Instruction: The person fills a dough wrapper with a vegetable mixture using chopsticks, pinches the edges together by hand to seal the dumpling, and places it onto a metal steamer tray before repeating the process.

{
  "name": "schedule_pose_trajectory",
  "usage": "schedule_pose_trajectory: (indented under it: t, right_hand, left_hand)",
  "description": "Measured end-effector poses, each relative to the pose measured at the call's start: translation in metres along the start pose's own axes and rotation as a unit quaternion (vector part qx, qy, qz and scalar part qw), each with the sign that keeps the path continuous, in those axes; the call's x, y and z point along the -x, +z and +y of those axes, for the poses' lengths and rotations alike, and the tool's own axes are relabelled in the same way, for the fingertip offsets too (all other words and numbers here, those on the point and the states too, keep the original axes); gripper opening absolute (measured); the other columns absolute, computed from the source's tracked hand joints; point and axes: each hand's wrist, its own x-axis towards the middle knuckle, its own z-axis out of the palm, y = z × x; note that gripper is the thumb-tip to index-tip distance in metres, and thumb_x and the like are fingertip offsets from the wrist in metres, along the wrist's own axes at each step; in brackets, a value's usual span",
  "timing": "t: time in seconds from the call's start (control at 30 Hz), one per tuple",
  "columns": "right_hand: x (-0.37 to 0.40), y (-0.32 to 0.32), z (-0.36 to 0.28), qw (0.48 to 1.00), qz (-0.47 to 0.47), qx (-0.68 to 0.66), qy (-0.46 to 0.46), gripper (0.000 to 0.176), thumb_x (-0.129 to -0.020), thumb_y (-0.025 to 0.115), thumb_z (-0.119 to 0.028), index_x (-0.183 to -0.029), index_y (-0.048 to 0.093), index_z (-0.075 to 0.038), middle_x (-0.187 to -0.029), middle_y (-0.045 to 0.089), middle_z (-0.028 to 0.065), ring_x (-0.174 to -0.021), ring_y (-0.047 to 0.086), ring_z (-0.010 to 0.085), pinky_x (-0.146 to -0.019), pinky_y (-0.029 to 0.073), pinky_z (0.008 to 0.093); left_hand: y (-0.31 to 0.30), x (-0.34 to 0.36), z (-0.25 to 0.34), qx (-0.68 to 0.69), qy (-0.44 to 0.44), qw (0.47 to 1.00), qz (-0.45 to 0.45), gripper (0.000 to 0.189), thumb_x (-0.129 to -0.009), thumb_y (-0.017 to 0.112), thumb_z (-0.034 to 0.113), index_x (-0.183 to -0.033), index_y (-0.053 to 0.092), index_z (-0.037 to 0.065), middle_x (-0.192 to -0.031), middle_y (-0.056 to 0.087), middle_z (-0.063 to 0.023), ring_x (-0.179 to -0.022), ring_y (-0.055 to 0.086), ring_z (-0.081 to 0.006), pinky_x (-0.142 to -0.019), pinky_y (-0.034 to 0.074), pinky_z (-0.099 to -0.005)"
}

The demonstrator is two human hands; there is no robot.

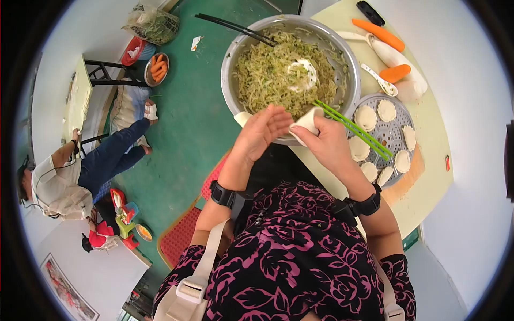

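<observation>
My right hand [332, 144] pinches a folded white dough wrapper [307, 125] between thumb and fingers, near the rim of a large metal bowl [227, 80]. Green chopsticks [364, 134] stick out past that hand; whether the fingers grip them is hidden. My left hand [262, 131] is open beside the wrapper, fingers stretched out and palm turned toward it. Shredded green vegetable filling [267, 69] fills much of the bowl, with a small white dish [302, 74] set in it. Dark chopsticks [235, 28] rest across the far left rim.
A perforated metal tray [386, 128] with several round filled dough pieces stands at right. Beyond lie a white radish [391, 59], carrots [379, 35] and a spoon [379, 80]. A red chair [184, 232] is at my left. Two people are across the room.
</observation>
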Motion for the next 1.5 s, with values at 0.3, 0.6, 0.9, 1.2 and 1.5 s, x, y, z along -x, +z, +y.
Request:
schedule_pose_trajectory:
  t: [0.3, 0.6, 0.9, 1.2, 1.5]
  right_hand:
    - [-0.014, 0.013, 0.003, 0.984, 0.027, -0.169, 0.054, 0.034, -0.08, 0.058, -0.02, -0.106, 0.052, 0.001, -0.075, 0.062, 0.0106, -0.065, 0.057, 0.0114, -0.057, 0.044, 0.0242]
    - [-0.003, 0.01, 0.041, 0.909, 0.057, -0.388, 0.141, 0.039, -0.082, 0.057, -0.017, -0.115, 0.046, 0.002, -0.092, 0.058, 0.0066, -0.073, 0.055, 0.0098, -0.065, 0.044, 0.0226]
    - [-0.016, 0.005, 0.023, 0.917, 0.062, -0.385, 0.078, 0.019, -0.077, 0.061, -0.009, -0.092, 0.06, 0.003, -0.081, 0.06, 0.0037, -0.071, 0.054, 0.0072, -0.065, 0.043, 0.0212]
    - [-0.012, 0.0, 0.022, 0.956, 0.186, -0.227, -0.011, 0.015, -0.076, 0.061, -0.011, -0.084, 0.06, 0.002, -0.073, 0.063, 0.0085, -0.065, 0.058, 0.011, -0.06, 0.045, 0.0233]
    - [-0.009, -0.014, -0.011, 0.959, 0.177, 0.066, -0.21, 0.019, -0.072, 0.06, -0.013, -0.087, 0.059, -0.002, -0.077, 0.061, 0.0114, -0.066, 0.059, 0.0227, -0.058, 0.046, 0.0289]
  left_hand:
    - [0.019, -0.018, 0.026, 0.239, -0.036, 0.967, -0.083, 0.048, -0.088, 0.041, 0.036, -0.121, 0.038, 0.001, -0.118, 0.047, -0.0152, -0.108, 0.048, -0.0274, -0.089, 0.042, -0.0426]
    - [0.027, -0.019, 0.029, 0.048, -0.037, 0.996, -0.059, 0.036, -0.083, 0.05, 0.009, -0.116, 0.041, -0.004, -0.111, 0.052, -0.0141, -0.098, 0.055, -0.0241, -0.082, 0.047, -0.0367]
    - [0.046, 0.013, 0.033, -0.097, -0.003, 0.995, -0.033, 0.041, -0.078, 0.05, 0.001, -0.118, 0.041, 0.0, -0.111, 0.052, -0.0109, -0.097, 0.055, -0.021, -0.079, 0.048, -0.0337]
    - [0.049, 0.018, 0.031, -0.1, -0.016, 0.994, -0.039, 0.038, -0.08, 0.049, 0.001, -0.117, 0.041, -0.003, -0.108, 0.054, -0.0121, -0.097, 0.055, -0.0211, -0.081, 0.047, -0.033]
    - [0.042, 0.015, 0.025, 0.069, -0.046, 0.996, -0.045, 0.048, -0.088, 0.043, 0.035, -0.119, 0.04, -0.001, -0.112, 0.051, -0.0152, -0.102, 0.051, -0.0243, -0.085, 0.043, -0.0381]
